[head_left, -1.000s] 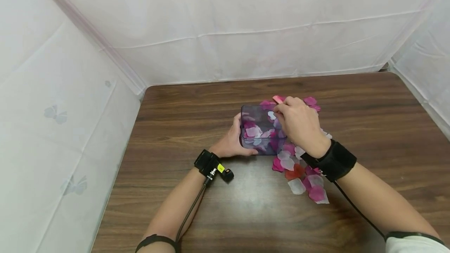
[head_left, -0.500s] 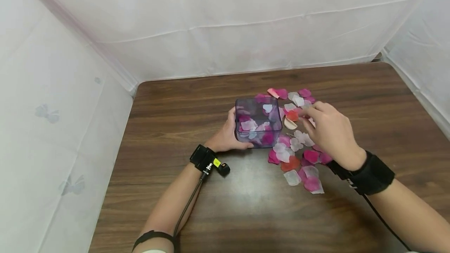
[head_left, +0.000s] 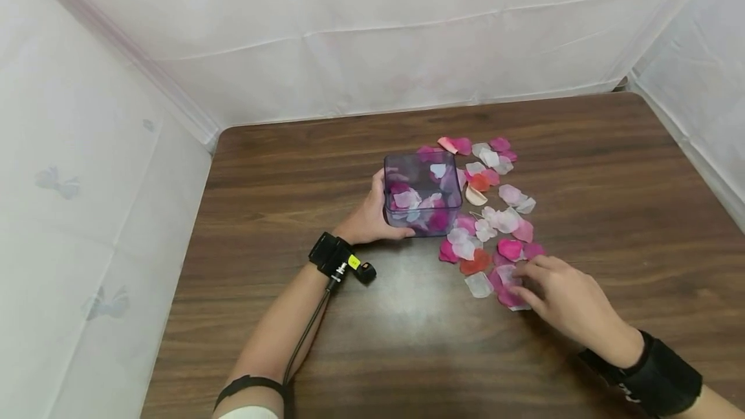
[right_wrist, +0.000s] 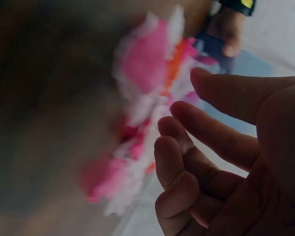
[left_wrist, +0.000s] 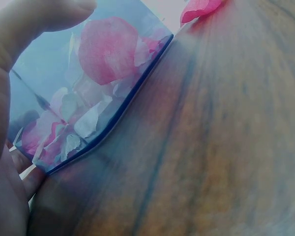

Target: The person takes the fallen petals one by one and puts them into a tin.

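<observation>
A see-through purple-tinted box (head_left: 427,227) stands on the table with pink, white and magenta petals (left_wrist: 108,51) inside. My left hand (head_left: 372,217) grips its left side, thumb along the front wall and fingers round the far side, partly hidden. To the right of the box lies a loose scatter of artificial flower petals (head_left: 509,250) in pink, white, red and cream. Over the near end of that scatter hovers my right hand (head_left: 573,299). Its thumb and bent fingers (right_wrist: 201,128) are apart in the right wrist view, and nothing shows between them.
The brown wood-grain table (head_left: 302,180) reaches back to a white hanging sheet (head_left: 361,37), with more sheeting at the left and right. Several petals lie close against the box's right side and behind it. Black straps with cameras and cables sit on both wrists.
My right hand has moved from the box's right rim, over the scatter, to the near petals at the lower right. A pink-white petal now lies where it passed. The left hand keeps its grip.
</observation>
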`<state>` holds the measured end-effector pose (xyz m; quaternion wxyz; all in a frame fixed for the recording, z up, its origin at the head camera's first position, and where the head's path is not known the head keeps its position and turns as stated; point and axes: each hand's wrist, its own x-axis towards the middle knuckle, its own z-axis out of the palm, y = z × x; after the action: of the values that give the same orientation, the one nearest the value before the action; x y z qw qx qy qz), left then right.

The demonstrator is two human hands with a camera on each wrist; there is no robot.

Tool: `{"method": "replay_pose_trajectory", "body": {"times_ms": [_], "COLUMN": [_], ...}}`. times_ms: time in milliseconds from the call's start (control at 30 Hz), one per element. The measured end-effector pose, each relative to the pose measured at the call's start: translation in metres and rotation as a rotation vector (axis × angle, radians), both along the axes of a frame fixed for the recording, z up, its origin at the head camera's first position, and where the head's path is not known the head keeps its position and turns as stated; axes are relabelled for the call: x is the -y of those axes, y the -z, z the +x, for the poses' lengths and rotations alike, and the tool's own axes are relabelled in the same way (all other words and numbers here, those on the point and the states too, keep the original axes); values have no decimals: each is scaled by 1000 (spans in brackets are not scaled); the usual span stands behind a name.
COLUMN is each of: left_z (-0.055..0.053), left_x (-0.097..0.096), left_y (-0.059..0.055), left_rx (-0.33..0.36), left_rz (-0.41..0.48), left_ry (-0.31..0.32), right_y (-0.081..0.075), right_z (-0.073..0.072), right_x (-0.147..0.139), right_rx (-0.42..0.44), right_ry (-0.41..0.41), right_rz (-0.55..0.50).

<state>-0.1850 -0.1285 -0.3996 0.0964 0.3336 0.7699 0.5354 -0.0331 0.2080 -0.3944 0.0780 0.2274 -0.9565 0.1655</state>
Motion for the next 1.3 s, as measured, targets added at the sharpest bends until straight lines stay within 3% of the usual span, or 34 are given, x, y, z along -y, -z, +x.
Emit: {"method": "replay_pose_trajectory", "body": {"times_ms": [367, 800, 1033, 1100, 1300], "left_z": [-4, -7, -19, -20, -2], "left_x": [2, 1, 2, 3, 1], "left_y": [-5, -7, 23, 27, 0], "left_rx": [22, 13, -8, -12, 32], "left_rz": [-22, -8, -29, -25, -10], "left_ry": [-1, 0, -27, -27, -3], "right_y": [17, -13, -28, -32, -47], "right_z": [-1, -20, -29, -32, -43], "right_x": [1, 3, 6, 7, 12], "right_rx": [21, 102, 27, -5, -86], "right_ry": [-9, 43, 34, 36, 48], "right_rz": [-51, -95, -116, -131, -187]}}
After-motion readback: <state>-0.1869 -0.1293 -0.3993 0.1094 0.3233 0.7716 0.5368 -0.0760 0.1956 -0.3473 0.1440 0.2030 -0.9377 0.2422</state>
